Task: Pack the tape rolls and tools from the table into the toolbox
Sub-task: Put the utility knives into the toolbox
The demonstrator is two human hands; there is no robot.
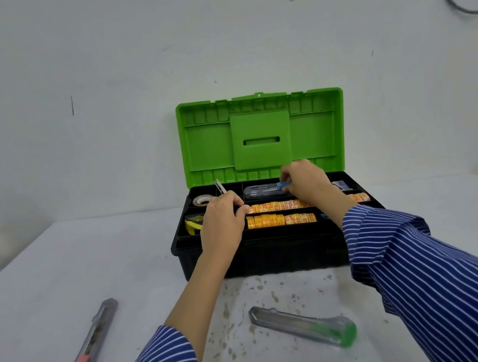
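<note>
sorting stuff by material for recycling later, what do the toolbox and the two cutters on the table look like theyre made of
Green-lidded black toolbox: moulded plastic, judging by the ribbed, slightly glossy lid.
Green-ended utility cutter: clear, see-through plastic body with a green plastic cap; the blade inside looks like metal.
Pink-ended utility cutter: likewise a clear plastic body with pink plastic parts, apparently a grey metal tip.

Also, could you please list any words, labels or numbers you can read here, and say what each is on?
None can be read.
Orange-and-yellow tape rolls: printed labels, too blurred.
Blue-capped clear case: small markings, illegible.
Small box: blue-and-white print, too small.
Utility knives: no text visible.
</note>
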